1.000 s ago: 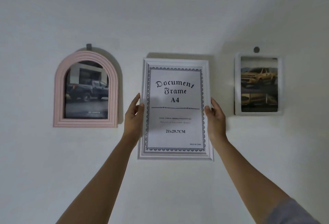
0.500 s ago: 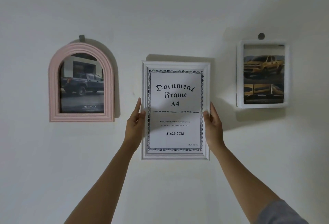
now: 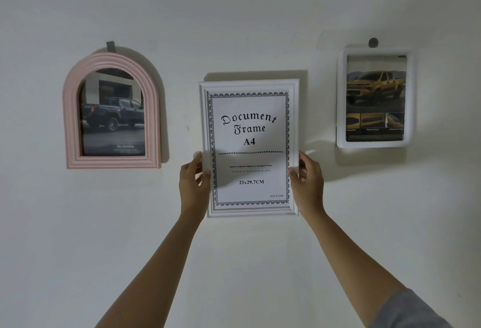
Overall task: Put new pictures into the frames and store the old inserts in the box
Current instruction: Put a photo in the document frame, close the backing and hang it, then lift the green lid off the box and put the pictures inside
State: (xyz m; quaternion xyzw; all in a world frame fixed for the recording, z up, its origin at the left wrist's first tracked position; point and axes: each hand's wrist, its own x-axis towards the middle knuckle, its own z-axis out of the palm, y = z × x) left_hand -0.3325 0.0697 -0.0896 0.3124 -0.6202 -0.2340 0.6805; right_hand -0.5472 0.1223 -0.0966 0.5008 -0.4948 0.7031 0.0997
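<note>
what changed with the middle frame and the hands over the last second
The white document frame now sits lower against the two side frames: its top edge was roughly level with theirs, now it is clearly below. Left hand and right hand grip its side edges as before, only lower along them. The pink arched frame and white car-photo frame hang unchanged, and the paper insert stays in.

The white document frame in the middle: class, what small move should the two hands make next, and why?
Probably bring the white document frame down and away from the wall. The left hand and right hand grip its two side edges, and it shows only the stock "Document Frame A4" insert, while the pink arched frame and small white frame already hold truck pictures.
</note>
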